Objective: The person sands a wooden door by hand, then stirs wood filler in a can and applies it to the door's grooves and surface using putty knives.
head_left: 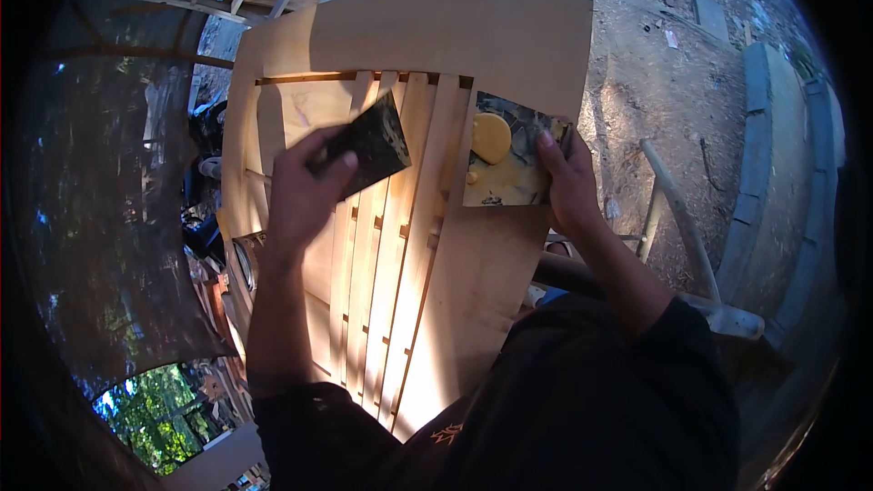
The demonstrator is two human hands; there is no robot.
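Ground (673,100) = bare dirt w/ scattered debris, 12 to 3 o'clock. Dark sheet (118,218) hangs at 9. Big wood panel (455,27) fills the ctr, framed opening in its left/mid part, upper edge lit unevenly. Row of concrete blocks (753,155) at 3, ladder (195,5) at 11.

Slats (446,105) sit in the opening, approx parallel, running 12 to 6, small crosspieces showing in the gaps btwn them. Hard sun on the lower half, so surface detail there is n/a.

Right hand (571,177) clamped on the right edge of a smeared board (523,118), thumb on top, held over the panel's right side, approx 1 o'clock from frame ctr. Left hand (309,191) clamped on a dark flat spreader (368,150), tilted, above the slats at approx 11. Spreader + board apart, gap btwn them.

Yellow paste (492,138): one thick blob on the board's upper left, small dab below it at 7, thin smears elsewhere.

Status, my read: panel frame + slats look assembled; paste is out on the board, good qty unused. No obvious paste patches on the wood, but res + glare limit that. Can't confirm if any spot is filled, so % done unknown. Spreader isn't touching wood rn.
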